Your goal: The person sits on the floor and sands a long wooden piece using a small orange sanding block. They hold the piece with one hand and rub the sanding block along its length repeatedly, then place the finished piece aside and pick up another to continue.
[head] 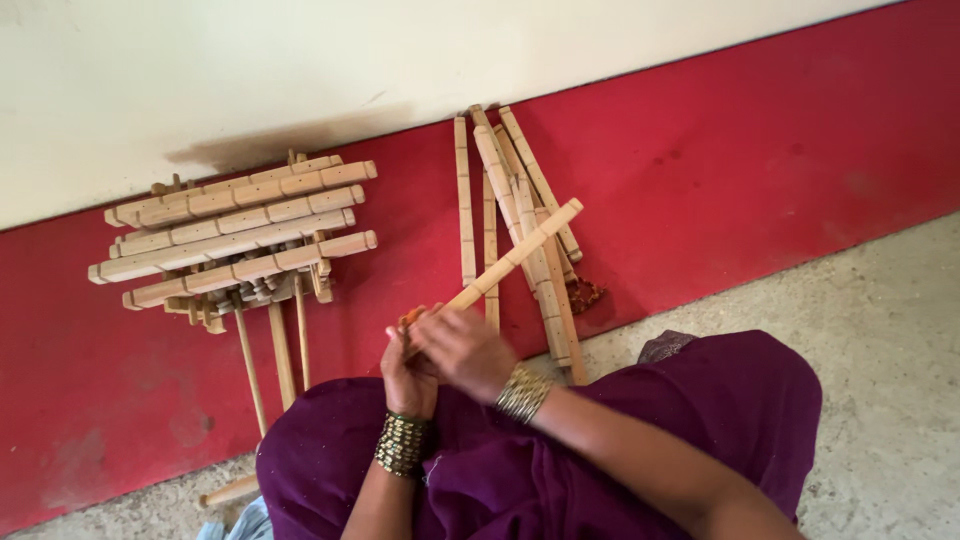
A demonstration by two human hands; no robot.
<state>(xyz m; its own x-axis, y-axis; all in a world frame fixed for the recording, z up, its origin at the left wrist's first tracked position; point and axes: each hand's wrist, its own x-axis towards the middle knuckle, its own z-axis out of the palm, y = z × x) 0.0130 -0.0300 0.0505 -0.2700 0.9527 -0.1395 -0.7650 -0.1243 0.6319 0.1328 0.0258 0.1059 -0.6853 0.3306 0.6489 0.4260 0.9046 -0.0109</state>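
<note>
A long notched wooden stick (520, 252) slants up to the right from my hands. My left hand (408, 378) grips its lower end above my purple-clad lap (640, 420). Over the same end lies my right hand (462, 348), fingers curled, pressing a small orange piece (412, 317) against the wood. Both wrists carry stacks of gold bangles.
A crossed stack of notched sticks (235, 235) leans on the red wall base (760, 160) at left. Several loose sticks (515, 215) lean against the wall behind the held one. A stick end (228, 491) and a blue cloth (240, 525) lie on the grey floor (890, 340).
</note>
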